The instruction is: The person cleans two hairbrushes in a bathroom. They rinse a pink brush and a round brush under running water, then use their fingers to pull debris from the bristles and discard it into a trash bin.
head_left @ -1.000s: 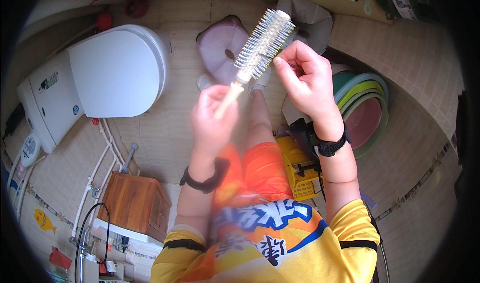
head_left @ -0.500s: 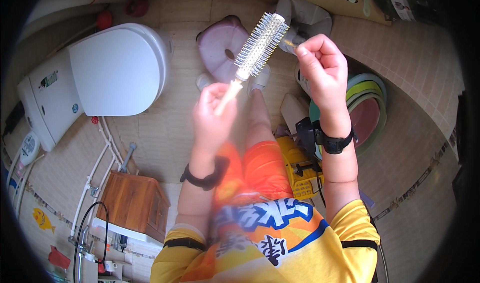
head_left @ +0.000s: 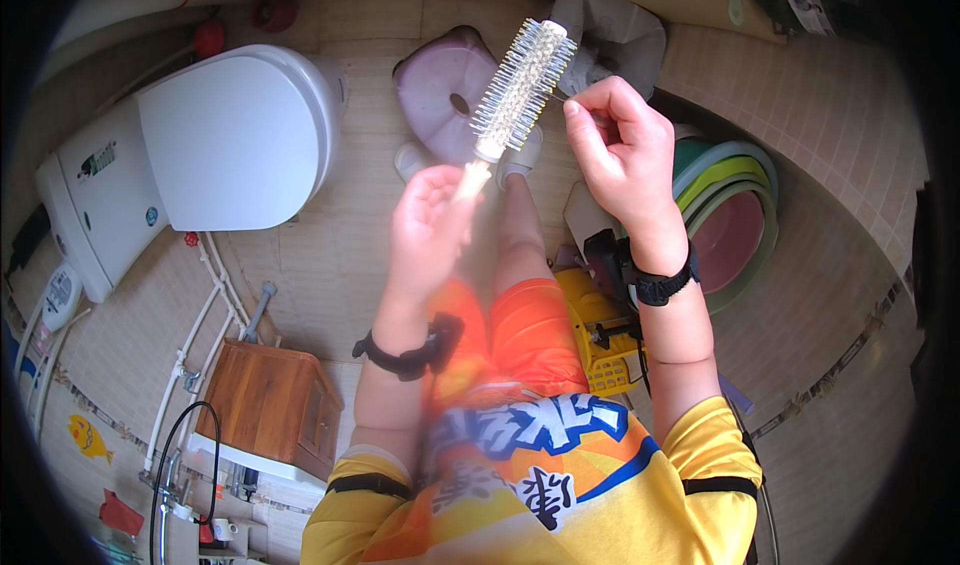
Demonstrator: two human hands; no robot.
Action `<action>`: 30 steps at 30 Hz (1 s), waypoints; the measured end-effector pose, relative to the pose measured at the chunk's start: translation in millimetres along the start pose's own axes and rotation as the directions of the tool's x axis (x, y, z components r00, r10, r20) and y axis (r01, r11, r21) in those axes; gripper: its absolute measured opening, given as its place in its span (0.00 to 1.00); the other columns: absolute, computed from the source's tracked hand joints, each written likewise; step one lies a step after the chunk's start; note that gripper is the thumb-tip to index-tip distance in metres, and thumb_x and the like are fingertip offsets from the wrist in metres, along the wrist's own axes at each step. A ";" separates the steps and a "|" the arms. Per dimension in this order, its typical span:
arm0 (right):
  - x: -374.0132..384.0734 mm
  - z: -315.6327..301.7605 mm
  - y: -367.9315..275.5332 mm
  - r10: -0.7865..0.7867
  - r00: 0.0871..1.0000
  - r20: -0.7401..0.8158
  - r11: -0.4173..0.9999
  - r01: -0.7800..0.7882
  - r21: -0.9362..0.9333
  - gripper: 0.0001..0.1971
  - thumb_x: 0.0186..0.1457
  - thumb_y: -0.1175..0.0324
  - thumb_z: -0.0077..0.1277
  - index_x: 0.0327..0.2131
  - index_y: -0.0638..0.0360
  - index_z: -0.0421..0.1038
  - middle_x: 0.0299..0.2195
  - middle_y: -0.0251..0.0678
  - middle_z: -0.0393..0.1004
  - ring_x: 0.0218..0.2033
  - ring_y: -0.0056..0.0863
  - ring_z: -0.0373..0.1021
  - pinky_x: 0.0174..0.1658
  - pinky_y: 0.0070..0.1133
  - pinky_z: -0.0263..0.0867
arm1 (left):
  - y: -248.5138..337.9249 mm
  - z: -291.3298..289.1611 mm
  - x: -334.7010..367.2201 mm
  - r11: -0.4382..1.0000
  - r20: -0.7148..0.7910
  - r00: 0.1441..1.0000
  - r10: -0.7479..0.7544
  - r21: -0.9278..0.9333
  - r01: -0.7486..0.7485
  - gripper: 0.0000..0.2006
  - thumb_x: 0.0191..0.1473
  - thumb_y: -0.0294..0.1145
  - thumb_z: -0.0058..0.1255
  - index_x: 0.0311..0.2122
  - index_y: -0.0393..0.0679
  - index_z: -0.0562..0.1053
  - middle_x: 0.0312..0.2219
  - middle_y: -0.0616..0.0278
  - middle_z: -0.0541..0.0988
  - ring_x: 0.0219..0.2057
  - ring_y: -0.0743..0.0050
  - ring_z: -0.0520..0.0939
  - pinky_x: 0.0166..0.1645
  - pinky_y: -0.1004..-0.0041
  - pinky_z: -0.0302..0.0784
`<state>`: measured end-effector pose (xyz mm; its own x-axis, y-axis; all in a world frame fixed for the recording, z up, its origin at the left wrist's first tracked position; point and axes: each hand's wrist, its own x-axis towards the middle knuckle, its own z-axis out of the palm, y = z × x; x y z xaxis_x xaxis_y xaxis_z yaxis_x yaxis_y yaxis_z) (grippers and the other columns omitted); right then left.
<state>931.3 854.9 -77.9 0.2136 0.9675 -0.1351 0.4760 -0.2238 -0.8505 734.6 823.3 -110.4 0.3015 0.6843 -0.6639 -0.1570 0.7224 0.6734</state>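
Note:
A round hairbrush (head_left: 521, 87) with a pale core and stiff bristles points up and slightly right. My left hand (head_left: 432, 220) is closed around its light handle, below the bristles. To the right of the bristles, my right hand (head_left: 618, 135) is pinched, thumb against the bent index finger. A very thin line runs from that pinch toward the bristles; it is too fine to name. Both wrists carry black bands.
A white toilet (head_left: 235, 140) with its lid down stands at the left. Ahead are a pink stool (head_left: 440, 90) and a lined bin (head_left: 615, 40). Stacked basins (head_left: 735, 225) lean at the right, and a wooden cabinet (head_left: 262, 400) stands lower left.
My right hand has shifted left and slightly down, closer to the bristles. The brush has moved a little up and tilts more upright, still in my left hand.

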 end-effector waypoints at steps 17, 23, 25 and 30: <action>-1.4 -3.9 3.8 -0.004 0.999 -0.048 0.997 0.001 -0.081 0.05 0.41 0.75 0.50 0.20 0.62 0.64 0.11 0.33 0.63 0.12 0.17 0.59 0.18 0.14 0.57 | 0.9 3.9 -3.6 0.992 0.086 0.993 -0.080 -0.090 0.088 0.11 0.52 0.27 0.39 0.41 0.36 0.62 0.28 0.53 0.73 0.13 0.82 0.67 0.15 0.86 0.62; -1.3 -4.7 12.1 0.153 0.987 0.051 0.971 -0.160 0.176 0.06 0.42 0.74 0.50 0.20 0.63 0.64 0.11 0.27 0.62 0.14 0.11 0.55 0.19 0.12 0.54 | 2.1 3.6 -4.2 0.988 0.117 0.988 -0.098 -0.107 0.111 0.08 0.52 0.28 0.39 0.37 0.36 0.62 0.26 0.52 0.73 0.12 0.82 0.67 0.15 0.86 0.62; 0.4 -5.1 12.9 0.175 0.980 0.090 0.958 -0.190 0.213 0.06 0.43 0.74 0.50 0.20 0.64 0.64 0.12 0.26 0.61 0.14 0.10 0.55 0.19 0.11 0.54 | 2.6 1.7 -4.6 0.980 0.129 0.985 -0.116 -0.148 0.135 0.07 0.52 0.29 0.40 0.36 0.38 0.63 0.26 0.55 0.73 0.12 0.84 0.67 0.14 0.86 0.61; -0.6 -5.1 13.5 0.162 0.982 0.101 0.963 -0.180 0.202 0.06 0.43 0.74 0.50 0.20 0.63 0.64 0.12 0.27 0.62 0.14 0.10 0.55 0.19 0.11 0.54 | 2.3 -2.9 -3.5 0.965 0.159 0.977 -0.141 -0.200 0.171 0.07 0.52 0.29 0.44 0.36 0.41 0.63 0.24 0.60 0.74 0.12 0.87 0.67 0.13 0.87 0.58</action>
<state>941.9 850.8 -86.8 0.2005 0.9253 -0.3220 0.2471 -0.3658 -0.8973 730.5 822.8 -107.5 0.4662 0.5515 -0.6917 -0.2877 0.8340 0.4709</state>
